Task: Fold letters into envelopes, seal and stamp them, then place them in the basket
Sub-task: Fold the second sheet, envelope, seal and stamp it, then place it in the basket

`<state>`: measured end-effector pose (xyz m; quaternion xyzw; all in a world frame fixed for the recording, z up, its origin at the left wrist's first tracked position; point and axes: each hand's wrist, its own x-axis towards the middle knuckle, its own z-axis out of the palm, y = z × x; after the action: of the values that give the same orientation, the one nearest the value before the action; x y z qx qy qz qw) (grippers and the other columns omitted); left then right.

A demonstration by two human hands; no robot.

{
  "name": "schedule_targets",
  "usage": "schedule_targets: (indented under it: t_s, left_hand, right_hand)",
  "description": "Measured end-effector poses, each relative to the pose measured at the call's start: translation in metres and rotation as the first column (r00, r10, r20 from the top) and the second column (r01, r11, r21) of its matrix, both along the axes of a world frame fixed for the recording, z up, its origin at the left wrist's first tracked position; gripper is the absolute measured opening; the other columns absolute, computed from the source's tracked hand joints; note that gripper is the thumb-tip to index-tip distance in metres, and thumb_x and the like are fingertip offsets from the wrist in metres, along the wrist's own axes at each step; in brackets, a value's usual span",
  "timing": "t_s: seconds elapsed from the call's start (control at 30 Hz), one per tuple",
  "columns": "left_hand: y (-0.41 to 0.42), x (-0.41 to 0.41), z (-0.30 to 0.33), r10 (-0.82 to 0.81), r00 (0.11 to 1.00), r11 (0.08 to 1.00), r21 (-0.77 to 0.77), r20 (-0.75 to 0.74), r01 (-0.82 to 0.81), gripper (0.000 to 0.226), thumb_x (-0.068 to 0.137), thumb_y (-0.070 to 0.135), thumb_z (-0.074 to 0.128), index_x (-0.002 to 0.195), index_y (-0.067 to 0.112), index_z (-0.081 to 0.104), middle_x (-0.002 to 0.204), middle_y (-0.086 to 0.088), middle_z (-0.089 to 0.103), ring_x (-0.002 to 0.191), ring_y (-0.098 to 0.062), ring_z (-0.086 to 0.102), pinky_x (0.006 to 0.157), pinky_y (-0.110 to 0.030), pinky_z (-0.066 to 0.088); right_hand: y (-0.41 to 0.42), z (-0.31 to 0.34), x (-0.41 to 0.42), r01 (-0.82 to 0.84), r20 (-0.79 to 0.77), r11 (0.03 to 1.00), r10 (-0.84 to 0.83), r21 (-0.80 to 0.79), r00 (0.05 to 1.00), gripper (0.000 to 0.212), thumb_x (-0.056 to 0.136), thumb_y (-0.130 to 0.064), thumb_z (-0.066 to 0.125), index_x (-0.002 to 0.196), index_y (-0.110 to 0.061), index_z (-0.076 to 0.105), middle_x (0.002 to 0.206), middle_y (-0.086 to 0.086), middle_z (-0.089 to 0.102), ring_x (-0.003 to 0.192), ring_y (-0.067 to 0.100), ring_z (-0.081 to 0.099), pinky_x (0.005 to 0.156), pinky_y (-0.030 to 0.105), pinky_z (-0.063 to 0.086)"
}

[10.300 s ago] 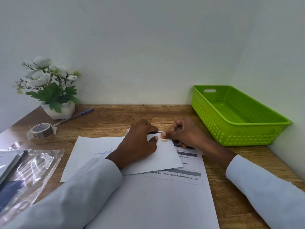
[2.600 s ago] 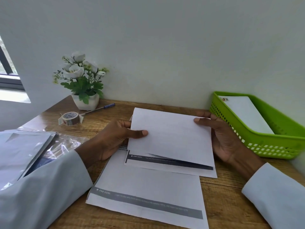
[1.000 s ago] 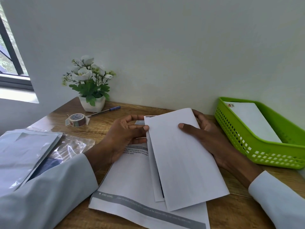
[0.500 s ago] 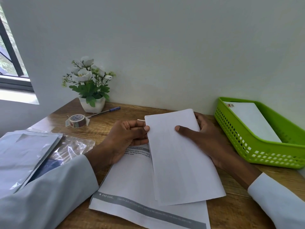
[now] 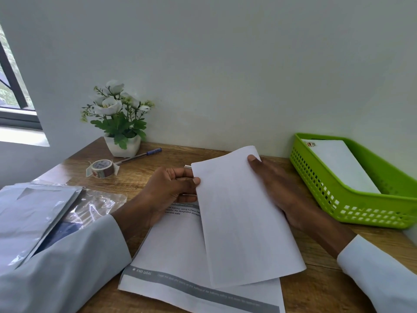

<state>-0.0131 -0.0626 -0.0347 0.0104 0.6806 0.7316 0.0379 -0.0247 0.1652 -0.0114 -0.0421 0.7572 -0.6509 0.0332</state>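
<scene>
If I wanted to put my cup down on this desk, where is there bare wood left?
Bare wood shows between the tape roll and the left hand, and along the wall between the pen and the green basket. The middle is crowded with the printed sheets; the plastic bag covers the left.

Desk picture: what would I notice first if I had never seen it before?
The folded white letter, held up mid-desk by the left hand and right hand. Next, the bright green basket at the right with one stamped envelope inside, and the white potted flowers by the wall.
</scene>
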Motion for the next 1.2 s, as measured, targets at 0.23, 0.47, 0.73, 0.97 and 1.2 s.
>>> schedule_targets:
  t_s: [0.23, 0.47, 0.73, 0.97, 1.2]
  left_hand:
    - [0.002, 0.002, 0.002, -0.026, 1.0, 1.0, 0.01, 0.0, 0.026, 0.011, 0.089, -0.001, 0.063, 0.094, 0.0, 0.072, 0.093, -0.015, 0.077, 0.08, -0.022, 0.075, 0.066, -0.024, 0.06]
    - [0.004, 0.003, 0.005, -0.023, 1.0, 1.0, -0.021, -0.014, 0.023, 0.012, 0.09, -0.001, 0.062, 0.093, 0.002, 0.073, 0.091, -0.013, 0.077, 0.077, -0.02, 0.075, 0.062, -0.021, 0.058]
    - [0.001, 0.004, 0.005, 0.055, 0.998, 0.998, 0.005, -0.033, -0.055, 0.011, 0.089, 0.0, 0.063, 0.095, 0.0, 0.072, 0.09, -0.015, 0.077, 0.076, -0.023, 0.075, 0.062, -0.025, 0.059]
    - [0.001, 0.002, 0.006, 0.175, 0.983, 0.985, -0.002, -0.064, -0.175, 0.009, 0.09, 0.005, 0.065, 0.093, 0.005, 0.072, 0.085, -0.01, 0.078, 0.07, -0.021, 0.075, 0.057, -0.024, 0.059]
    - [0.0, -0.001, 0.004, 0.237, 0.967, 0.969, 0.1, -0.096, -0.227, 0.011, 0.09, 0.003, 0.064, 0.097, 0.001, 0.071, 0.087, -0.011, 0.077, 0.075, -0.023, 0.075, 0.058, -0.023, 0.058]
  right_hand:
    - [0.011, 0.001, -0.01, 0.082, 0.183, 0.949, -0.026, -0.305, 0.983, 0.035, 0.086, -0.02, 0.073, 0.113, 0.001, 0.069, 0.105, 0.02, 0.075, 0.083, 0.029, 0.071, 0.072, 0.036, 0.06]
    - [0.014, -0.003, -0.019, 0.185, 0.132, 0.943, -0.154, -0.278, 0.979, 0.02, 0.085, -0.023, 0.074, 0.093, -0.005, 0.075, 0.095, 0.017, 0.076, 0.079, 0.026, 0.068, 0.077, 0.038, 0.055]
    - [0.024, -0.002, -0.022, 0.054, 0.132, 0.98, -0.029, -0.191, 0.991, 0.021, 0.082, -0.013, 0.074, 0.099, 0.0, 0.073, 0.093, 0.011, 0.077, 0.07, 0.014, 0.071, 0.061, 0.023, 0.058]
    - [0.028, -0.002, -0.022, 0.017, 0.122, 0.988, 0.003, -0.156, 0.992, 0.017, 0.079, -0.015, 0.078, 0.092, -0.005, 0.074, 0.091, 0.011, 0.077, 0.069, 0.013, 0.071, 0.057, 0.024, 0.056]
    - [0.024, -0.007, -0.018, -0.028, 0.15, 0.995, 0.042, -0.099, 0.988, 0.039, 0.08, -0.017, 0.078, 0.107, 0.01, 0.069, 0.095, 0.015, 0.077, 0.071, 0.017, 0.069, 0.06, 0.025, 0.058]
